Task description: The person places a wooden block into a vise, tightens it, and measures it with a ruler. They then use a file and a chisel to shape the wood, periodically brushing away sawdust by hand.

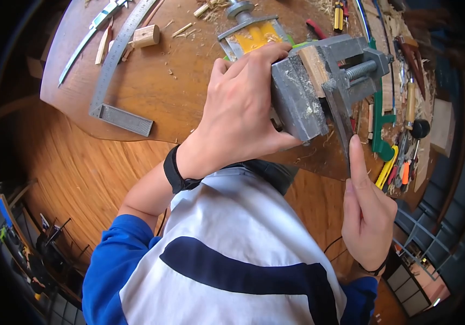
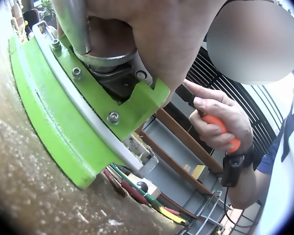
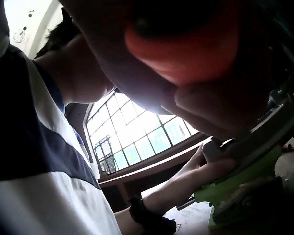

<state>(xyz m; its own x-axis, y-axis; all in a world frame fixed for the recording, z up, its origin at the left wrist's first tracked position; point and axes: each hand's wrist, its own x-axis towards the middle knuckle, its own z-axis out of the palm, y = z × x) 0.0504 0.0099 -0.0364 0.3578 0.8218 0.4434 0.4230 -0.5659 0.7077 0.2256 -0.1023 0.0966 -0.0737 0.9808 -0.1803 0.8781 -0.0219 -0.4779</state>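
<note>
"What clothing did we see?"

"We saw a white fabric shirt (image 1: 227, 216) crossed by a broad navy stripe (image 1: 232, 273), bent near one end, with short bright blue sleeves (image 1: 116, 262)."

"And what did we notice lower down?"

"We noticed a black left-wrist strap (image 1: 174, 172), and a black right-wrist strap (image 2: 246, 159) bearing a boxy black device (image 2: 231, 171), with a thin black cable (image 2: 225, 203) below it."

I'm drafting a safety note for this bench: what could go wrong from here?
The orange-handled tool might slip off the clamped wood towards the left hand, which grips the vise. Its metal lies close to the vise, so a stray stroke might scrape it. A swing of the right hand might knock the loose yellow tool on the table.
</note>
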